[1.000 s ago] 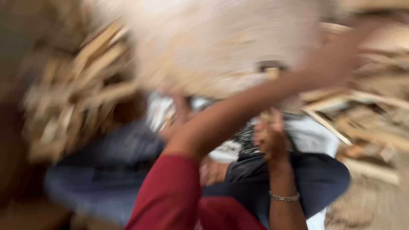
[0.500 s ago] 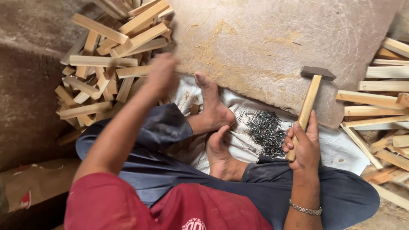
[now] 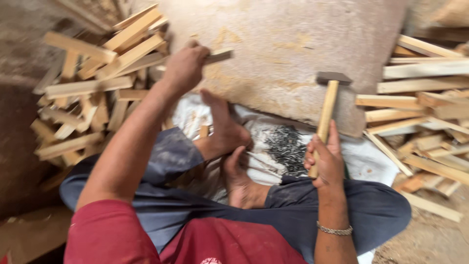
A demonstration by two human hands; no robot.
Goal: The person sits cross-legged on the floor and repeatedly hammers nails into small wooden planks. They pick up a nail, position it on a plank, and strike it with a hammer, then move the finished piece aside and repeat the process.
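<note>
No packages, signs or screens show; the nearest to a label is a small white printed mark (image 3: 211, 260) on the front of the red shirt (image 3: 146, 239), cut off by the bottom edge of the view, too partial to tell its shape; a flat brown cardboard-like sheet (image 3: 29, 234) lies on the floor at the lower left corner, a red scrap (image 3: 6, 257) at its edge, blurred

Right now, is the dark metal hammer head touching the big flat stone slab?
Cannot tell. In the head view the hammer head overlaps the stone slab, but looking down hides any gap; the right hand holds its wooden handle upright.
</note>
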